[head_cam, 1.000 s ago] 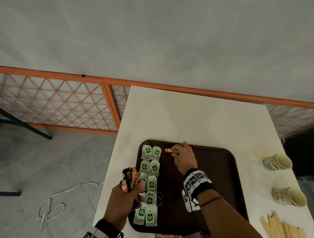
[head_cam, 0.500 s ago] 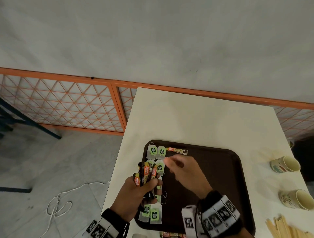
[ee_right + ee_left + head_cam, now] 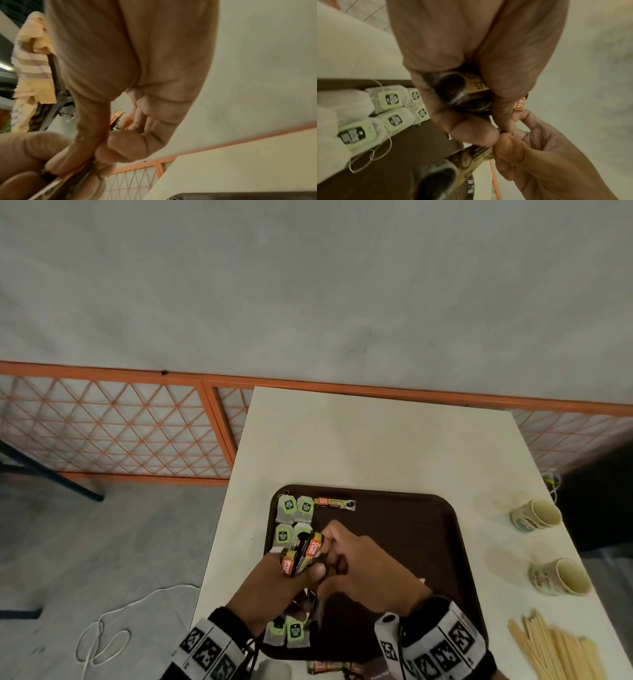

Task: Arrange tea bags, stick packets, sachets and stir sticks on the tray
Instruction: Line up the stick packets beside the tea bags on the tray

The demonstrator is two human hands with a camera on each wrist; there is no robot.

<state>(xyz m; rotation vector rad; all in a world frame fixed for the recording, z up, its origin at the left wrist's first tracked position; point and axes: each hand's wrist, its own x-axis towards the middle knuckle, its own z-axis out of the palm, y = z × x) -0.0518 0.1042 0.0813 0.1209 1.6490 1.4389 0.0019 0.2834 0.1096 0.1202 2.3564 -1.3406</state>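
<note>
A dark brown tray point(image 3: 404, 529) lies on the white table. Green-tagged tea bags point(image 3: 294, 506) sit in two columns along its left side, also in the left wrist view point(image 3: 392, 98). One stick packet point(image 3: 335, 503) lies flat by the tray's far edge. My left hand point(image 3: 298, 571) grips a bundle of stick packets point(image 3: 303, 551) above the tea bags. My right hand point(image 3: 337, 559) meets it and pinches one packet of the bundle point(image 3: 479, 152) between thumb and finger. The right wrist view shows that pinch point(image 3: 68, 181). The middle tea bags are hidden under my hands.
Two paper cups point(image 3: 536, 515) point(image 3: 561, 577) lie on their sides at the table's right. Wooden stir sticks point(image 3: 555, 648) are piled at the near right. More packets point(image 3: 329, 666) lie on the table just in front of the tray. An orange lattice fence point(image 3: 113, 426) runs behind.
My right hand let go of a stick packet at the tray's far edge and drew back to the bundle. It now pinches another packet there. My left hand moved right, over the tea bags.
</note>
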